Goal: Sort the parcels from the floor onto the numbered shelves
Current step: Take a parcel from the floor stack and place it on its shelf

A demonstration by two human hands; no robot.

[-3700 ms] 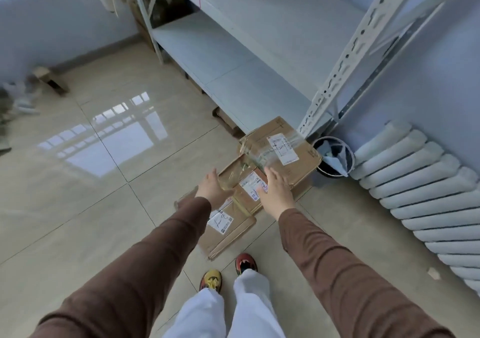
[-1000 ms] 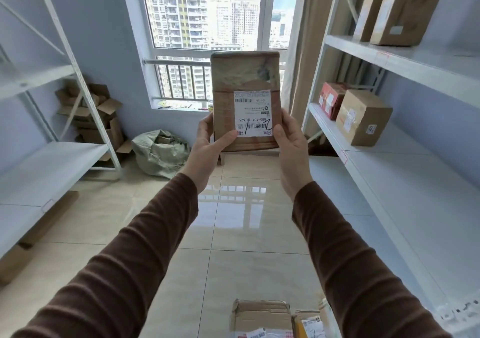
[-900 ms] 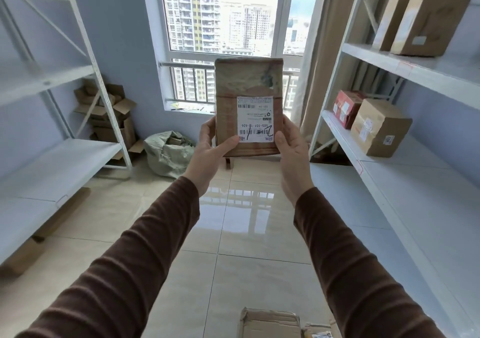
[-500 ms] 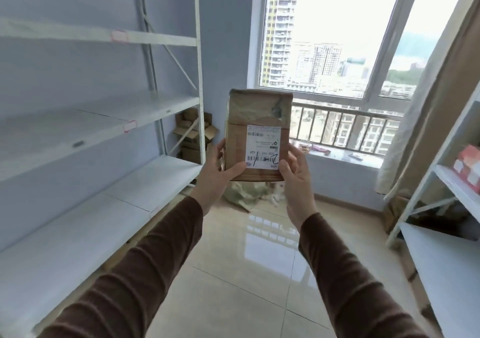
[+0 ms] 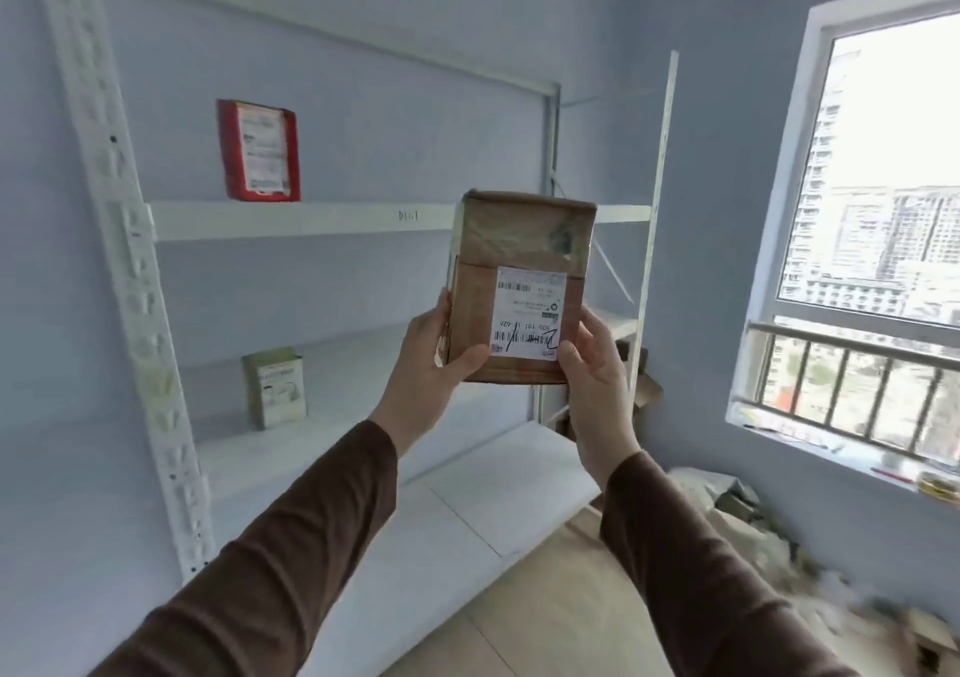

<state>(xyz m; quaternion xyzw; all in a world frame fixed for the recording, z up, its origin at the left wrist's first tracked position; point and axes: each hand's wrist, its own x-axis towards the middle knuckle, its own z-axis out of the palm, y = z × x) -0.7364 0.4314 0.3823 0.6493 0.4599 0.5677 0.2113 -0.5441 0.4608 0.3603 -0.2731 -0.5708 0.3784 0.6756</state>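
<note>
A person in brown sleeves holds a cardboard parcel upright at chest height in front of a white metal shelf unit, label side toward the camera, prob. so the white shipping label w/ its barcode and pen mark can be read before a shelf is picked. The left hand grasps the parcel's lower left edge, thumb across the front; the right hand grasps the lower right corner, thumb at the label's edge. Both grip low, which keeps the label uncovered. The parcel is in the air, clear of every shelf and well off the floor. Faint writing on the upper shelf's front rail is too blurred to read. Two items already stand on the unit: a red parcel upright on the upper shelf and a small pale box on the one below, both leaning back near the wall. A window lights the room from the right. Judged from this, placing is not yet done; matching label to shelf no. looks like the step in hand.
</note>
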